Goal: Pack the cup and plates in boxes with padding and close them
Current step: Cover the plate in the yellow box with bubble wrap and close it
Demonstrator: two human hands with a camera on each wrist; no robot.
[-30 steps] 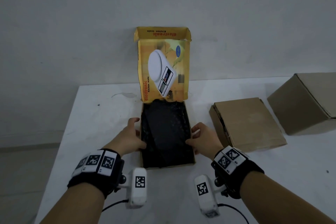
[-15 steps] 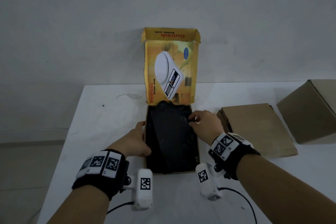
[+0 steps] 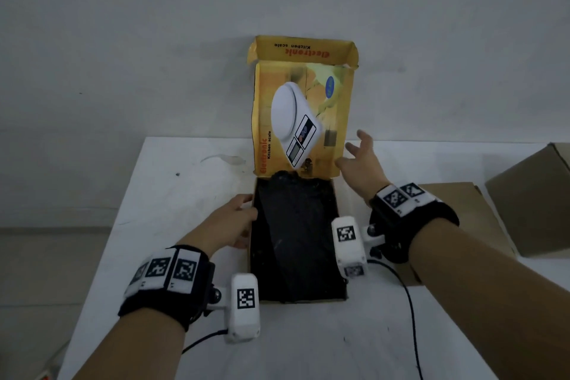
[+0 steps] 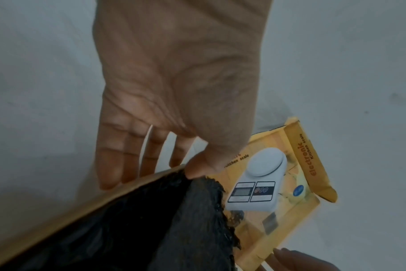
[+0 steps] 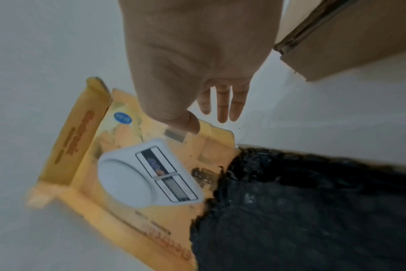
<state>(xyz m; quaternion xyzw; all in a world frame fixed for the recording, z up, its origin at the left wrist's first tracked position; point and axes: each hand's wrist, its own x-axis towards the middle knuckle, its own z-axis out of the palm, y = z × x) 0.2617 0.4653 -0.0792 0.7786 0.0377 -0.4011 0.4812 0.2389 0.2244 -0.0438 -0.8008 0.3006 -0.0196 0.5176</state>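
Just beside right hand (image 3: 359,163): box lid (image 3: 303,120)

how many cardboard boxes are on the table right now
3. The open yellow kitchen scale box lies between the hands. A flat brown box lies to its right. A larger brown box sits at the right edge, partly cut off. More may lie out of frame.

Three boxes, two hands, one table.
One yellow box (image 3: 300,120) stands open with one black padding sheet (image 3: 296,241) inside; two brown boxes (image 3: 456,210) (image 3: 536,194) sit right of it on the table (image 3: 172,194).
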